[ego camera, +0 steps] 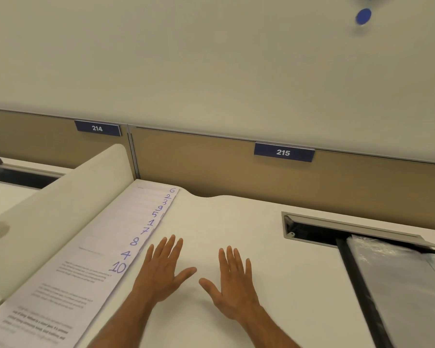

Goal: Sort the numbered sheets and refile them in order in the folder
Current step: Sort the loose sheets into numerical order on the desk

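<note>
Both hands lie flat on the desk [236, 222] with fingers straight and spread, holding nothing: the left hand [161, 270] is just beside the sheets [91, 259], the right hand [232, 280] a little apart from it. The sheets are fanned in an overlapping row along the left of the desk, against a white divider [55, 209], each showing a blue handwritten number at its right edge: from far to near 6, 2, 3, 9, 5, 1, 7, 8, 4, 10. The folder [397, 285] appears to be the grey plastic-covered thing at the right, well apart from the sheets.

Sorting has not begun, judging by that order. The sensible start is to find sheet 1 in mid-row, hold its neighbours down with the left hand, and slide it out by its numbered edge onto the bare desk, so the fan stays readable.
</note>
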### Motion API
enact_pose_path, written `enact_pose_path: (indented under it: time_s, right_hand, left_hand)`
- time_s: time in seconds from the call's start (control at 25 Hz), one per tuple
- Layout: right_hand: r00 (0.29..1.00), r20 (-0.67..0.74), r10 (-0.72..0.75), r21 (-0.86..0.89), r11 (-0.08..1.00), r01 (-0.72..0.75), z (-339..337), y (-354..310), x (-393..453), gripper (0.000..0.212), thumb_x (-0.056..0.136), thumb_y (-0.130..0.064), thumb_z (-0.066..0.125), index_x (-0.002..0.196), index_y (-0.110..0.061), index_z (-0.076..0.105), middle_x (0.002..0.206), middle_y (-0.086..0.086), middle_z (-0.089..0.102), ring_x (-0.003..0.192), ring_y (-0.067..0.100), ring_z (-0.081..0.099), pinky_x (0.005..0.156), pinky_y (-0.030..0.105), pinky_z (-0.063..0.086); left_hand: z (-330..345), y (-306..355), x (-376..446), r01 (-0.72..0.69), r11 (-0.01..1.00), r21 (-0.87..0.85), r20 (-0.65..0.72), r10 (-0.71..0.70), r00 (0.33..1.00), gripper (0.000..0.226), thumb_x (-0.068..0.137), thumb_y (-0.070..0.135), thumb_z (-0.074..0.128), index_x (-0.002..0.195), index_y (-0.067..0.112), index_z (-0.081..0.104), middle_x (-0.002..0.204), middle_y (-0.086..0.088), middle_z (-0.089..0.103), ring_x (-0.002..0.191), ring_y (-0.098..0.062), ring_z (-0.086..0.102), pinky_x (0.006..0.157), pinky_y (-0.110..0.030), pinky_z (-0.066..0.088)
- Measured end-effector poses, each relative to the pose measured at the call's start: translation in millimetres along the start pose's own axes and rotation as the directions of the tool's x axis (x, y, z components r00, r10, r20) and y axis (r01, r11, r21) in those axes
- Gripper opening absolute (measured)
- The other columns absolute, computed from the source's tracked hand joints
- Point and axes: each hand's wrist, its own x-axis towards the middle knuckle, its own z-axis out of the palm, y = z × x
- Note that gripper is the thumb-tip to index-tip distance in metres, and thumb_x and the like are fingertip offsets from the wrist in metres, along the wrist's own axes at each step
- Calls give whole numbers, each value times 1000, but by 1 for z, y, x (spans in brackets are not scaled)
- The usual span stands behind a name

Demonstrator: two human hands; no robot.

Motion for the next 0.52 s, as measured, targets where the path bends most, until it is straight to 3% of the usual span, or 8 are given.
enact_pose_path:
  time_s: [0.08, 0.28, 0.4, 0.52]
  right_hand:
    - [999, -2, -33, 23, 999, 33, 14, -22, 7, 112, 68, -93, -10, 156, -24, -19, 159, -4, -30, 147, 22, -31, 110, 43, -30]
    - [992, 70, -103, 77, 992, 98, 30, -86, 20, 107, 74, -87, -1, 158, -22, -13, 163, -3, -25, 146, 17, -32, 109, 39, -31]
    - [982, 109, -154, 116, 983, 141, 38, -121, 32, 110, 71, -86, -1, 160, -20, -6, 167, -2, -14, 153, 17, -19, 119, 39, -18]
    - [971, 141, -191, 157, 973, 169, 39, -156, 45, 119, 67, -90, 0, 160, -16, 9, 167, 1, 9, 153, 21, 6, 124, 39, 6]
  left_hand:
    - [-5, -30, -4, 30, 1000, -7, -3, -30, 1000, 123, 58, 96, -23, 159, 29, -4, 164, 6, -12, 154, -18, -10, 119, -39, -12]
    - [-21, -108, -23, 104, 993, -48, 7, -104, 995, 109, 71, 91, -1, 160, 27, 6, 164, 7, -4, 154, -17, 0, 123, -42, -2]
    - [-31, -159, -30, 110, 994, -19, 21, -109, 994, 100, 79, 83, 10, 158, 24, 25, 165, 3, 19, 151, -20, 21, 122, -42, 17]
    - [-45, -206, -29, 85, 996, -26, 46, -84, 995, 85, 84, 72, 31, 151, 21, 40, 156, 1, 41, 144, -18, 37, 117, -35, 29]
